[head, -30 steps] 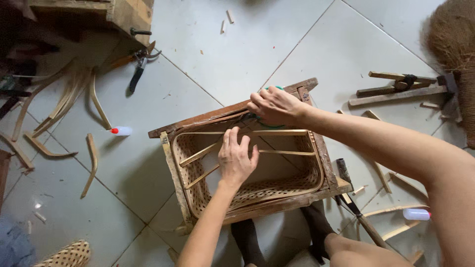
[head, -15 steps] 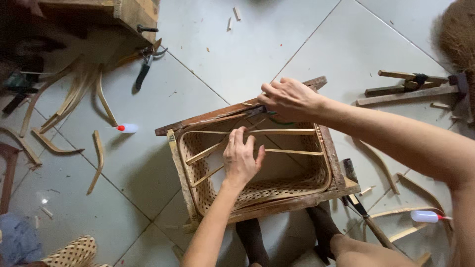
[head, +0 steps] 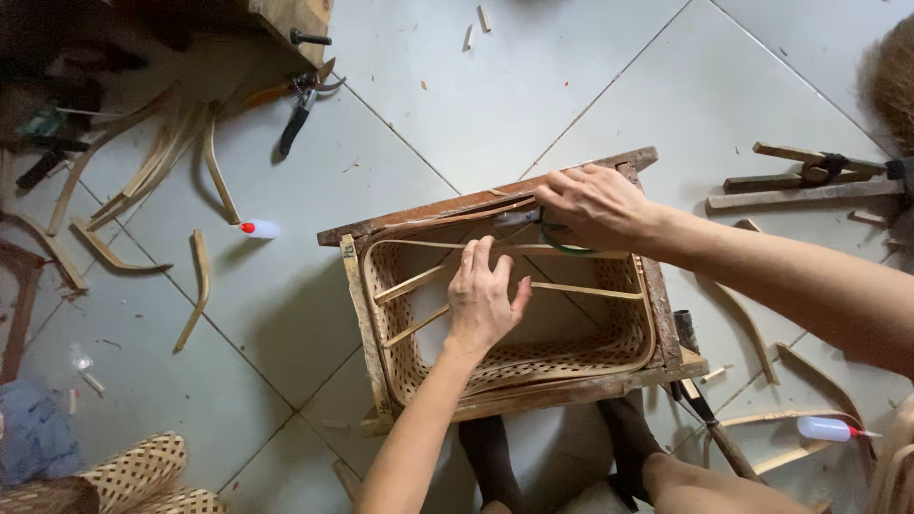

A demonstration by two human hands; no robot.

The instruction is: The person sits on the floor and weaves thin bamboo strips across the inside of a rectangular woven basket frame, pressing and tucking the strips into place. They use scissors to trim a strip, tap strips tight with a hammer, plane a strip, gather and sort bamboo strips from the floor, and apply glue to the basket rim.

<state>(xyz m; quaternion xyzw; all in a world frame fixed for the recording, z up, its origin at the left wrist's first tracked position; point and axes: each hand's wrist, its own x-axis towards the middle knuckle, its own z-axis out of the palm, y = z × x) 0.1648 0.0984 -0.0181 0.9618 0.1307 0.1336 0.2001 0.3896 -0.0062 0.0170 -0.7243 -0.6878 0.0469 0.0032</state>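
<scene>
pinching a green cord (head: 557,243) at the far rim of the basket (head: 609,352), right hand (head: 595,205) closed, fingers curled over the wooden frame (head: 357,286). left hand (head: 484,295) laid flat inside the basket, fingers spread loosely, tips on a thin cane strip (head: 428,245) along the far rim; nothing gripped. basket woven, open-topped, seated inside the frame, two cane struts (head: 409,284) crossing its left part. frame stands on the tiled floor (head: 476,105), just beyond the person's dark-socked feet (head: 490,457). floor, left: small bottle (head: 259,228) with red cap, curved cane pieces (head: 200,286), pliers (head: 300,109). floor, right: wooden sticks (head: 800,186), second bottle (head: 828,428), a dark-handled tool (head: 705,409) touching the frame's near corner. lower left: woven pieces (head: 124,481), blue cloth (head: 33,433).
</scene>
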